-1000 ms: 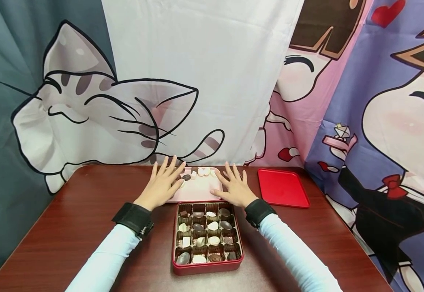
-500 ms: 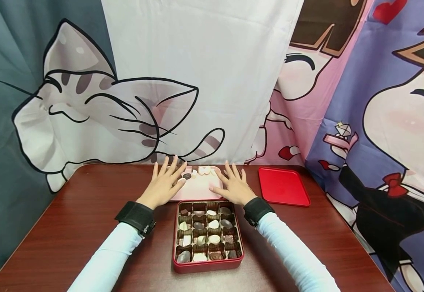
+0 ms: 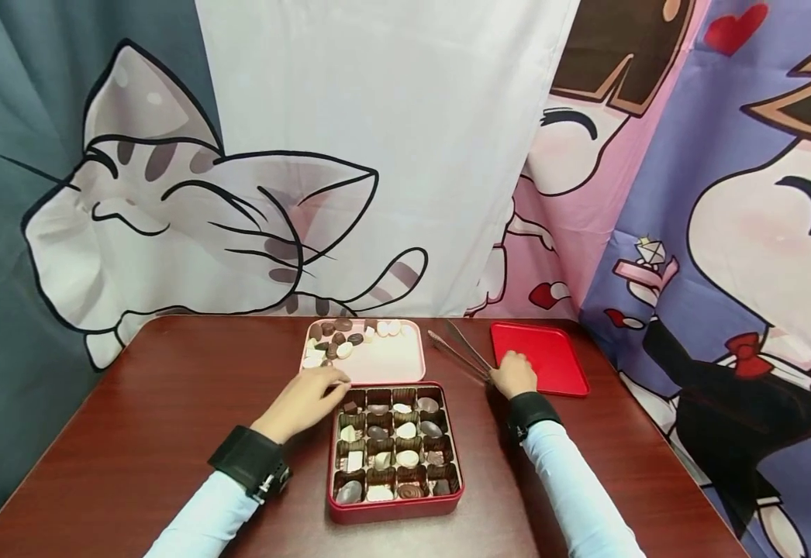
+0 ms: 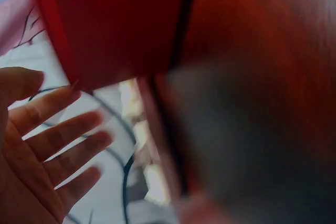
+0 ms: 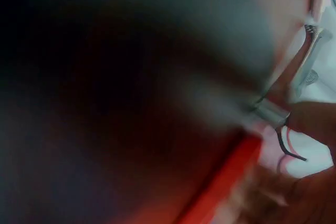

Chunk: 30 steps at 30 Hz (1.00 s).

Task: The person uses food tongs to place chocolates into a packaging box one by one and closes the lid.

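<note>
My right hand (image 3: pixel 515 375) grips the hinged end of metal tongs (image 3: pixel 459 356), whose two arms spread toward the back of the table. In the right wrist view the tongs (image 5: pixel 270 113) show beside the fingers, with much of that view dark and blurred. At the far left corner of a red box (image 3: pixel 395 509) is my left hand (image 3: pixel 305 400), its fingertips right by the rim. The left wrist view has that hand's fingers (image 4: pixel 71 135) spread and fairly straight. Divided into gold compartments, the box holds dark and white chocolates (image 3: pixel 408 459).
Behind the box lies a pale pink tray (image 3: pixel 388 364) with several dark and white chocolates (image 3: pixel 339 338) toward its left and back. A flat red tray (image 3: pixel 548 356) is at the back right, close by the right hand. A printed curtain (image 3: pixel 405 155) hangs behind the brown table (image 3: pixel 168 418).
Both hands were spread over the pink tray. The right hand has moved right and taken hold of the tongs; the left has come back to the box's corner, uncovering the tray's chocolates.
</note>
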### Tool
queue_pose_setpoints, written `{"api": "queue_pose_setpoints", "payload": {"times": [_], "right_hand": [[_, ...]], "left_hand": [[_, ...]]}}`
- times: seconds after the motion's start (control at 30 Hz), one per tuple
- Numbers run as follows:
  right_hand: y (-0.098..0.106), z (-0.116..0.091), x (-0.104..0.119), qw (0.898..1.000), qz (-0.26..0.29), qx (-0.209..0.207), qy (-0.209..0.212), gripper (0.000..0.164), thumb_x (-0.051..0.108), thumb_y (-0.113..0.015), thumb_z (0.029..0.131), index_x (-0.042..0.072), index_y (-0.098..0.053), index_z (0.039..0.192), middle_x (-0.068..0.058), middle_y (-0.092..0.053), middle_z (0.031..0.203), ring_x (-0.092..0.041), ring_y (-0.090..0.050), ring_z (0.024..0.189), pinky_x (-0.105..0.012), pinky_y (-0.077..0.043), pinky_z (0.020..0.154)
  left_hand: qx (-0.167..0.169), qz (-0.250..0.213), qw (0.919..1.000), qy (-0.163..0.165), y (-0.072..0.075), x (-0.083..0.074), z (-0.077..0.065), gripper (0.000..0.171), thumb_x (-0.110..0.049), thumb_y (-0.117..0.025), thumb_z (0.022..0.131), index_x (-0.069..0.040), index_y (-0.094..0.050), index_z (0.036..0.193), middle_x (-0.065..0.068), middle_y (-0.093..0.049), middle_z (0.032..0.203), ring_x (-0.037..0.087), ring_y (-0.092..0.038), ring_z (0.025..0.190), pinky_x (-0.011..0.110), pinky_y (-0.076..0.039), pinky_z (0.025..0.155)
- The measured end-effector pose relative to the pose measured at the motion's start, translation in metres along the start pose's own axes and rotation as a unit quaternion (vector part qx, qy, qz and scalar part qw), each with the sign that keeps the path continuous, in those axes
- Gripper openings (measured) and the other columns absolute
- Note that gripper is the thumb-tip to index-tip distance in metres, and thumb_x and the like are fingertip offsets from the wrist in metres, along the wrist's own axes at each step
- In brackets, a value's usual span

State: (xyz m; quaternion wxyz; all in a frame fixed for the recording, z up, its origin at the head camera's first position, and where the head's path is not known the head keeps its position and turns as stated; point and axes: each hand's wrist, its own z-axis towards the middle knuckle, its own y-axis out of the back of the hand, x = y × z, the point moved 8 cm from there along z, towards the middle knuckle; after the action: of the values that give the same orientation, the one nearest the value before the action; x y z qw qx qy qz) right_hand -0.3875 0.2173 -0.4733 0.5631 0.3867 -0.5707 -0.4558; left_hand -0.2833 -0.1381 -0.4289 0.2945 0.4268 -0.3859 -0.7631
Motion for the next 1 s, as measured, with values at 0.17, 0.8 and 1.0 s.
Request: {"api": "queue_pose_setpoints", "payload": {"times": [0.17,0.8,1.0], "right_hand": [[-0.018,0.011,-0.004,0.994,0.040,0.090,0.041,0.016,0.016,-0.069,0.082,0.001,-0.066,0.076,-0.017,-0.069,0.076,-0.029,-0.063,0.072,-0.038,-0.055,0.065],[0.001,0.023,-0.020,0.997,0.043,0.063,0.005,0.031,0.027,-0.069,0.086,0.012,-0.062,0.060,-0.009,-0.065,0.063,-0.028,-0.067,0.069,-0.039,-0.053,0.061],[0.055,0.015,-0.002,0.996,0.059,-0.054,0.045,0.027,0.026,-0.066,0.084,0.010,-0.056,0.065,-0.012,-0.063,0.067,-0.034,-0.064,0.076,-0.045,-0.049,0.065]], "left_hand": [[0.048,-0.034,0.9979,0.029,-0.020,0.001,-0.006,0.021,-0.020,-0.059,0.102,-0.010,-0.072,0.116,0.006,-0.076,0.111,0.020,-0.071,0.098,0.042,-0.058,0.085],[0.049,-0.052,0.9972,0.020,-0.027,-0.003,-0.001,0.025,-0.007,-0.055,0.101,-0.007,-0.069,0.122,0.012,-0.073,0.124,0.030,-0.069,0.119,0.050,-0.055,0.102],[0.047,-0.060,0.9965,0.034,-0.022,0.002,-0.003,0.027,-0.006,-0.053,0.102,-0.004,-0.069,0.124,0.014,-0.072,0.126,0.032,-0.068,0.119,0.051,-0.055,0.101]]}}
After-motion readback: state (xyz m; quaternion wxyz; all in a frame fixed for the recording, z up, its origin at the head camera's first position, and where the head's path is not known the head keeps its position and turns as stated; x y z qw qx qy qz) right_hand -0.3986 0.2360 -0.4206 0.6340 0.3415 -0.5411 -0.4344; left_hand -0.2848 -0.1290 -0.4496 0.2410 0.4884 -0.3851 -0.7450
